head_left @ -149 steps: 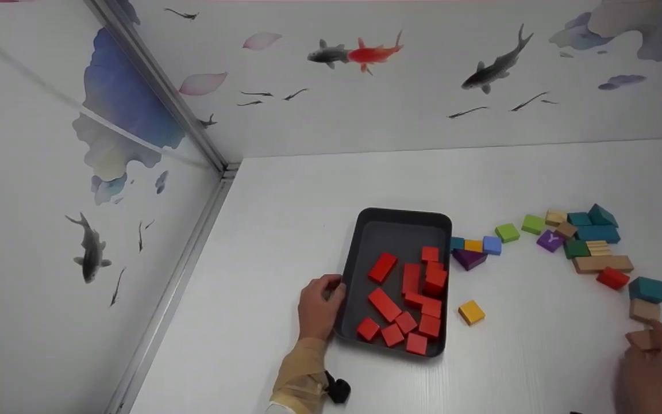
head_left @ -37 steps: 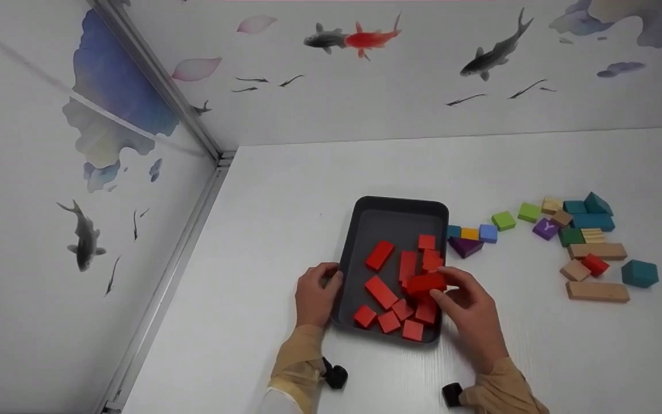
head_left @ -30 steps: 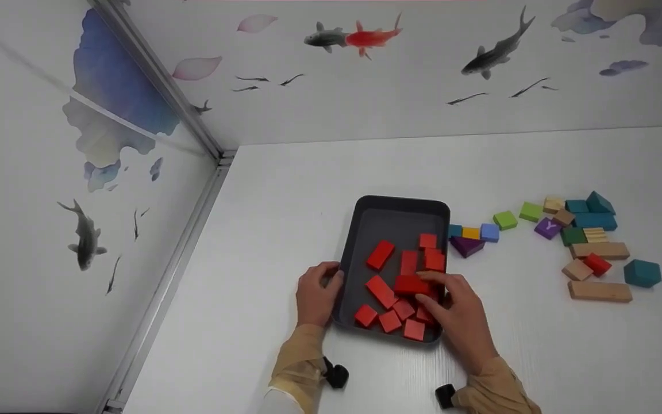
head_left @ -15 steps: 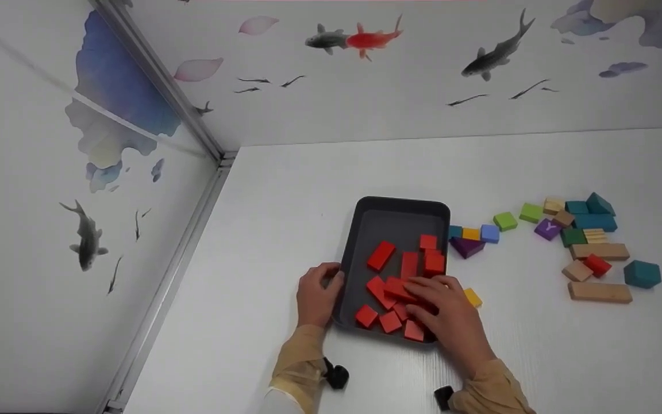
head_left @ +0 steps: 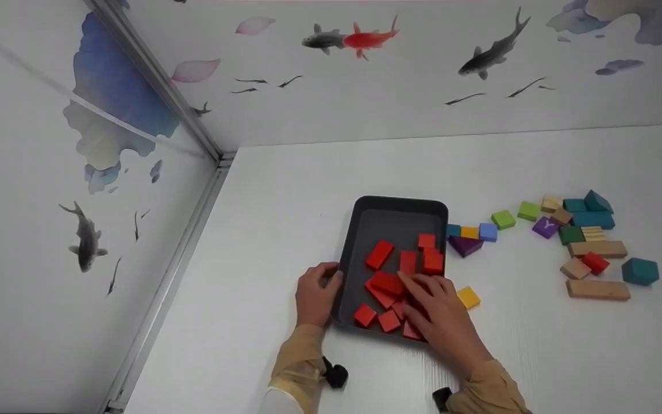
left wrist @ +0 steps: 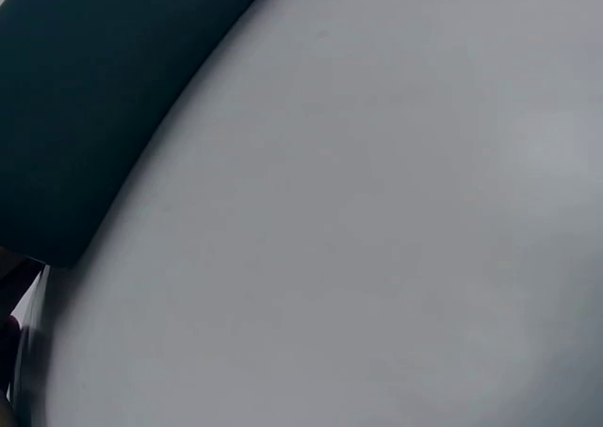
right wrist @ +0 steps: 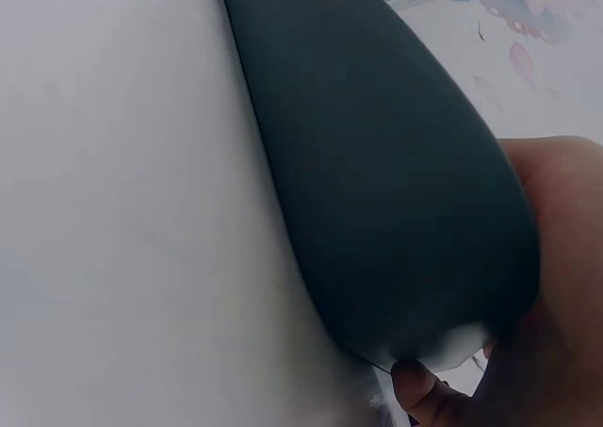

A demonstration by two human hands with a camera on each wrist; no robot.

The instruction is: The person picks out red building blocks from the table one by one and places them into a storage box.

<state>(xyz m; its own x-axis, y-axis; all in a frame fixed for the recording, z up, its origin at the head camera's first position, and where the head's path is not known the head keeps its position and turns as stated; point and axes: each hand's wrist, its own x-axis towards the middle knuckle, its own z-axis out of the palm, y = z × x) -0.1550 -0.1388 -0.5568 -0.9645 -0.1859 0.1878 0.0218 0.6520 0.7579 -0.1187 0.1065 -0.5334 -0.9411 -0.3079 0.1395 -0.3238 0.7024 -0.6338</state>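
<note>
A dark grey tray [head_left: 355, 224] on the white table holds several red blocks [head_left: 379, 255]. My left hand [head_left: 315, 298] grips the tray's left rim with curled fingers. Over the tray's right side is my right hand [head_left: 443, 319], its index fingertip at the right end of a rectangular red block [head_left: 387, 283]. That block lies on top of other red ones, and the thumb is apart from it. Some blocks are hidden beneath the right hand. The tray's outer wall [right wrist: 377, 163] fills much of the right wrist view, beside the hand [right wrist: 565, 229].
Against the tray's right side sit a purple triangular block [head_left: 466, 246] and a few small cubes. A yellow block [head_left: 469, 297] lies right of the right hand. Farther right is a group of coloured and wooden blocks, including a red block [head_left: 595, 263] and a long wooden block [head_left: 598, 290].
My right hand came from the wooden blocks at the right and brought a pinched red block over the tray. Block and hand then shifted left, and the fingers loosened. The left hand stayed put.
</note>
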